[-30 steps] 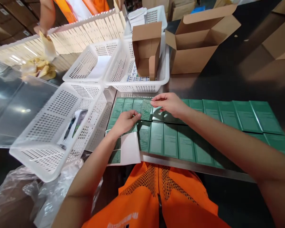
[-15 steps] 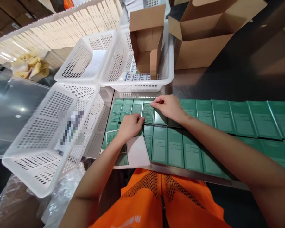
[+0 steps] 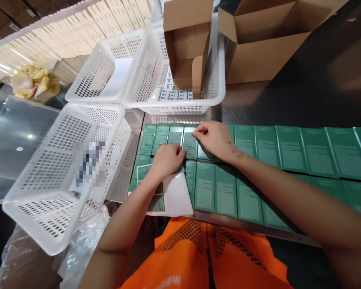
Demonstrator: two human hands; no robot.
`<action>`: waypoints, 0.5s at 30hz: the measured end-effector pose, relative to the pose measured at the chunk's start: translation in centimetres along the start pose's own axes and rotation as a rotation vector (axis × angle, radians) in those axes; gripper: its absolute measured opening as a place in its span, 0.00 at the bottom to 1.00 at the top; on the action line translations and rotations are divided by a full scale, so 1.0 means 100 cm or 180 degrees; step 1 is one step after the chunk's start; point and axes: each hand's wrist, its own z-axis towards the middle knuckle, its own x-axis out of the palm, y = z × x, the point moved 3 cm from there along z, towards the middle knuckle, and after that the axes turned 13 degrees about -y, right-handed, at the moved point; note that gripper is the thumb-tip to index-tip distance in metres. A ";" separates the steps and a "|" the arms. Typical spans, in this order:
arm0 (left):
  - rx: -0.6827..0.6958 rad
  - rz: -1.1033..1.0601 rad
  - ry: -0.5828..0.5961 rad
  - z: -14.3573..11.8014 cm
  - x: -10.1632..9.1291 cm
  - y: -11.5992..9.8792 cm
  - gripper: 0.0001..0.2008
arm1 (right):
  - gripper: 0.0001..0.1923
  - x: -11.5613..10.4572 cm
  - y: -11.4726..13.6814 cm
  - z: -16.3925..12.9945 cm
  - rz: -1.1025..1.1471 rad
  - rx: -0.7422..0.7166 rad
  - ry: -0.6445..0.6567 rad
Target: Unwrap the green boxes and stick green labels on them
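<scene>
A dark worktable [image 3: 303, 100] with a metal front edge carries two rows of flat green boxes [image 3: 291, 148] laid side by side. White perforated baskets [image 3: 63, 168] stand at its left and far side, with open cardboard cartons [image 3: 258, 48] behind. A white sheet [image 3: 177, 196] lies at the near edge, touching the green boxes.

Three white perforated baskets [image 3: 78, 160] stand left; an open cardboard carton [image 3: 258, 44] behind; yellowish wrappers [image 3: 36, 82], perhaps bags, far left.

Dark glossy table [image 3: 289, 100]; stacked brown cartons [image 3: 6, 16] far left; overhead-light glare.
</scene>
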 end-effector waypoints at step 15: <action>-0.0017 -0.0138 -0.0187 -0.006 0.000 0.001 0.21 | 0.21 -0.006 0.006 -0.003 -0.0174 0.0037 0.0008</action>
